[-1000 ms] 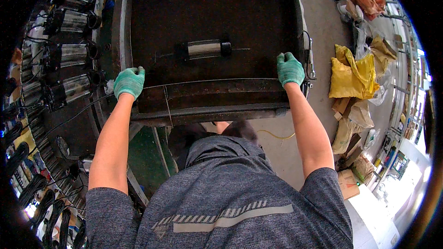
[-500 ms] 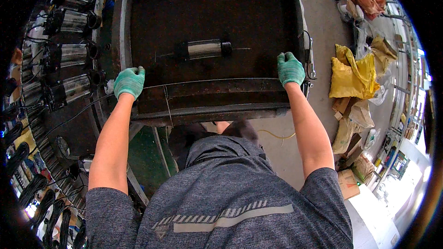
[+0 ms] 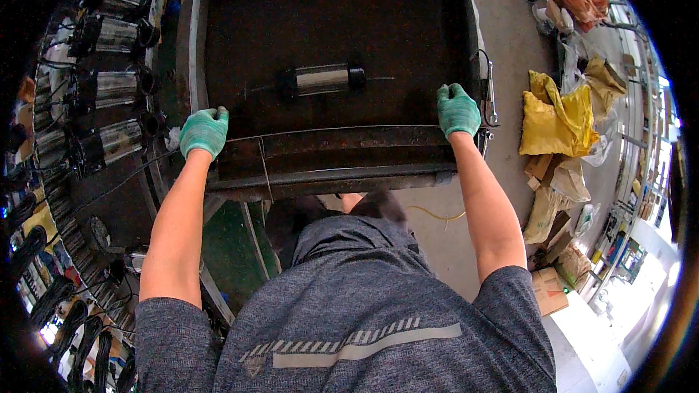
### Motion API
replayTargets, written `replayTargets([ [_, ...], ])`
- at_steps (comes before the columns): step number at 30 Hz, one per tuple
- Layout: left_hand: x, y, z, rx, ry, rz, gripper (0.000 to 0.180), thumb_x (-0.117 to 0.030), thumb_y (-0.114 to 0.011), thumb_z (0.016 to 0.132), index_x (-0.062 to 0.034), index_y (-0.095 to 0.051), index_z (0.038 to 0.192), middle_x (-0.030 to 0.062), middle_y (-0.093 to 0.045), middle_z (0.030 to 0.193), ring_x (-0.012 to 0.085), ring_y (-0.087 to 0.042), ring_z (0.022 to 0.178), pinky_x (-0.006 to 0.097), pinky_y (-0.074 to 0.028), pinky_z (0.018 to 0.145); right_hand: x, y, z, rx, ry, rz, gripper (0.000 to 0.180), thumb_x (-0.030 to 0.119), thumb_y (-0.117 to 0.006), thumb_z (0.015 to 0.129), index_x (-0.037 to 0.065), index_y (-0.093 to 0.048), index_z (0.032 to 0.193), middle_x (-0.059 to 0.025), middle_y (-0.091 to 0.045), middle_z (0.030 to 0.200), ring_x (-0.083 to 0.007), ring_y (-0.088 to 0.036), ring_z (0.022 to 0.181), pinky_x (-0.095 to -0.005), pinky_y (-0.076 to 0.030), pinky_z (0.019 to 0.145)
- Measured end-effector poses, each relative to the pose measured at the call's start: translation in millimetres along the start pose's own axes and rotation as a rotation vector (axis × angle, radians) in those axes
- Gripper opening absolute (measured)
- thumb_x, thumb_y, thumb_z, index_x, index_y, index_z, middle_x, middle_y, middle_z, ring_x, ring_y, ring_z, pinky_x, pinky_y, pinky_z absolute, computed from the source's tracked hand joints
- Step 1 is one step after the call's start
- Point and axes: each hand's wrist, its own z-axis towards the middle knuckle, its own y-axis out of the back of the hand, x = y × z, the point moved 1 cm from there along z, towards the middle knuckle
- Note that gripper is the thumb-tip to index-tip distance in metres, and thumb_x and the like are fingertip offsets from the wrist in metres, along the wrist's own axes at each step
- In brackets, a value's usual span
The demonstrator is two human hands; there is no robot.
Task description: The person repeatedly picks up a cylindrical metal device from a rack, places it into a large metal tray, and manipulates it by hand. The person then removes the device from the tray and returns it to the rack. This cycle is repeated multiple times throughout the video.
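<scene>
A dark, high-walled metal tray [image 3: 335, 18] is in front of me. My left hand [image 3: 204, 133], in a green knit glove, is closed over its left wall near the front corner. My right hand [image 3: 459, 110], gloved alike, is closed at the right wall; the fingers' undersides are hidden on both. Between the hands, and farther off, a shiny cylinder [image 3: 322, 80] with black ends lies crosswise inside the tray. A thin rod sticks out of each end. Neither hand touches the cylinder.
Several similar cylinders [image 3: 120, 87] with black ends line the left side, above bundles of black cable [image 3: 51, 302]. A wrench [image 3: 491, 94] hangs by the tray's right wall. Yellow sacks [image 3: 557, 116] and a cardboard box [image 3: 548, 291] are on the right.
Both hands stay in place on the tray walls. The cylinder's bright side looks different, now with one pale band along its middle and darker edges.
</scene>
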Motion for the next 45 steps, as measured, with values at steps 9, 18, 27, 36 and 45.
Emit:
replayTargets([
  [9,-1,1,-1,-0.012,0.002,0.007,0.045,-0.05,-0.051,0.099,-0.0157,-0.079,0.108,0.0196,-0.073,0.111,0.0412,-0.068,0.105,0.05,-0.054,0.092,0,1,0,-0.014,0.023,-0.017,0.04,0.052,-0.05,0.099,0.019,-0.071,0.107,-0.0203,-0.073,0.103,-0.0455,-0.068,0.1,-0.0558,-0.054,0.084],
  [18,3,-5,4,0.0,-0.014,0.02,0.047,-0.053,-0.051,0.101,-0.0156,-0.079,0.111,0.0178,-0.074,0.11,0.0393,-0.07,0.104,0.051,-0.055,0.09,0,1,0,-0.007,0.012,-0.01,0.04,0.052,-0.05,0.1,0.018,-0.07,0.108,-0.0206,-0.073,0.103,-0.0455,-0.069,0.1,-0.0557,-0.054,0.085],
  [27,0,0,2,0.022,-0.006,0.034,0.047,-0.052,-0.051,0.101,-0.0153,-0.079,0.108,0.0185,-0.074,0.108,0.0398,-0.069,0.103,0.051,-0.054,0.089,0,0,0,-0.009,0.015,-0.013,0.04,0.052,-0.05,0.1,0.019,-0.07,0.11,-0.0199,-0.074,0.104,-0.0447,-0.069,0.1,-0.0551,-0.054,0.085],
  [36,1,-1,3,0.022,0.001,0.035,0.047,-0.052,-0.051,0.101,-0.0154,-0.078,0.112,0.0179,-0.074,0.111,0.039,-0.069,0.105,0.05,-0.055,0.09,-1,0,1,-0.003,0.014,-0.007,0.039,0.051,-0.05,0.099,0.019,-0.07,0.109,-0.02,-0.074,0.103,-0.0449,-0.069,0.1,-0.0553,-0.054,0.084],
  [45,1,-1,2,0.01,-0.019,0.034,0.047,-0.05,-0.05,0.101,-0.0146,-0.079,0.11,0.0177,-0.074,0.11,0.0391,-0.069,0.105,0.049,-0.054,0.091,-1,-1,0,-0.006,0.006,-0.002,0.043,0.053,-0.05,0.099,0.019,-0.07,0.115,-0.0203,-0.074,0.106,-0.0447,-0.069,0.101,-0.0556,-0.054,0.086],
])
